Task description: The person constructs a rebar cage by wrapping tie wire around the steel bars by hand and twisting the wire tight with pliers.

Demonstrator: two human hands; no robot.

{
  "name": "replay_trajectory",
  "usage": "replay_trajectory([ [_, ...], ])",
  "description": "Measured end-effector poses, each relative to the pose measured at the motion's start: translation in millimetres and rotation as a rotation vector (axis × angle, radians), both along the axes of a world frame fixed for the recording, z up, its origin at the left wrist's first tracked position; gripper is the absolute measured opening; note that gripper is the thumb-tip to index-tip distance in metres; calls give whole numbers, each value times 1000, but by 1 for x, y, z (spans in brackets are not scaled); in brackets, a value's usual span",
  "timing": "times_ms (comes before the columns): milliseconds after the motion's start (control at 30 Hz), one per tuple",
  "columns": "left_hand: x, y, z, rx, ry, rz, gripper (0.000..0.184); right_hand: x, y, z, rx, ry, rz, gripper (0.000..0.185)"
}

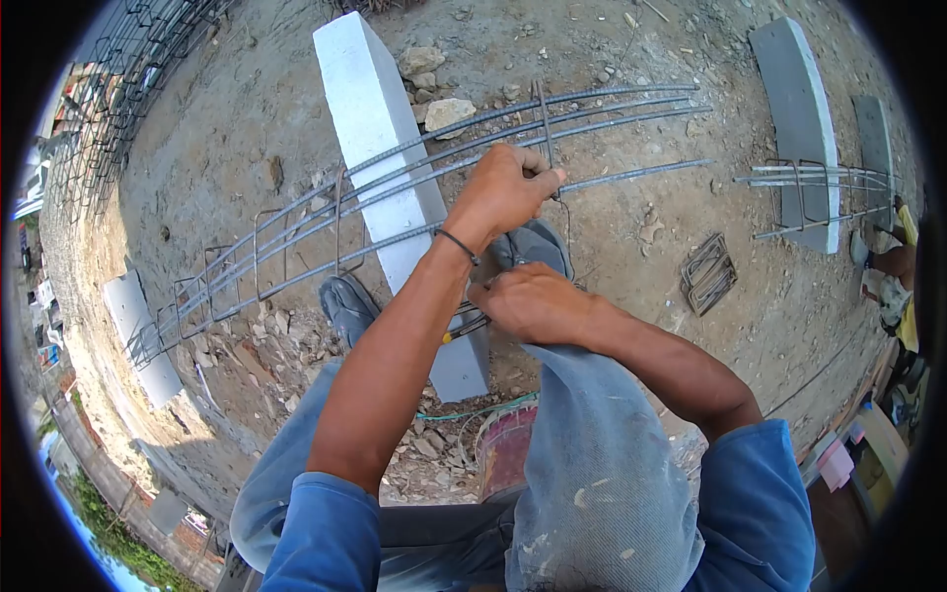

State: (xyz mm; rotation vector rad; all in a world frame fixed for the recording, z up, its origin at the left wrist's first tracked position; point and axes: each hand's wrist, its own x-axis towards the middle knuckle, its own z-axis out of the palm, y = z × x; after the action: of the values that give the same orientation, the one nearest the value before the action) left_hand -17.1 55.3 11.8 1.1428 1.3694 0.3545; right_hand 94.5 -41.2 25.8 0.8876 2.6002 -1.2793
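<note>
Several long ribbed steel bars [631, 174] run across the view over a pale concrete block [370, 109]. My left hand [505, 187] is closed at the lowest bar, by the foot of an upright steel stirrup [545, 123]; what its fingertips pinch is too small to tell. A thin wire hangs just below them. My right hand [533, 304] is closed lower down, above my knee, around a dark-handled tool with a yellow end [456, 333]. Its fingers are partly hidden. More stirrups [256, 252] stand along the bars to the left.
A stack of loose stirrups [708, 274] lies on the dirt at right. Another bar assembly [829, 178] rests on grey blocks [801, 128]. Stones [449, 115] lie beside the pale block. A reddish bucket [506, 449] stands between my legs. Another person [903, 261] is at the far right edge.
</note>
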Motion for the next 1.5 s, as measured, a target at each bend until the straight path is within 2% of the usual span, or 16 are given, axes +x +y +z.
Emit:
replay_trajectory([
  [167,0,-3,-1,-5,-42,34,27,23,1,22,-345,167,-136,40],
  [300,-4,1,-1,-101,-107,22,29,41,-6,31,-417,484,-384,41],
  [433,-6,4,1,-156,-146,32,26,74,-1,52,-533,499,-557,34],
  [567,-6,1,0,-147,-126,32,25,119,2,37,-454,1104,-983,30],
  [633,-6,1,0,-139,-130,33,25,123,19,29,-570,1633,-1149,41],
  [767,-5,1,1,-100,-122,48,26,144,20,57,-795,1633,-1500,48],
  [833,-5,-2,1,-94,-122,50,27,175,9,37,-1438,1305,-1403,48],
  [867,-5,-1,2,-96,-116,41,28,174,-3,40,-1298,927,-1684,43],
  [900,-6,0,3,-98,-109,32,29,167,-10,47,-1294,923,-1691,43],
  [967,-6,3,5,-93,-102,18,29,158,-23,56,-1027,694,-1504,44],
  [1033,-6,0,2,-93,-93,1,30,155,-37,57,-1034,750,-1471,58],
  [1100,-4,1,3,-92,-87,17,30,151,-43,51,-970,543,-1344,56],
  [1133,-4,2,3,-88,-90,13,30,145,-46,46,-802,415,-1215,40],
  [1267,-4,-1,-3,-80,-100,66,29,121,-53,40,-625,90,-1081,32],
  [1367,-4,-2,-2,-83,-98,59,29,112,-43,40,-832,-9,-1018,31],
  [1500,-5,-1,-2,-73,-94,31,27,108,-25,27,-990,119,-1024,25],
])
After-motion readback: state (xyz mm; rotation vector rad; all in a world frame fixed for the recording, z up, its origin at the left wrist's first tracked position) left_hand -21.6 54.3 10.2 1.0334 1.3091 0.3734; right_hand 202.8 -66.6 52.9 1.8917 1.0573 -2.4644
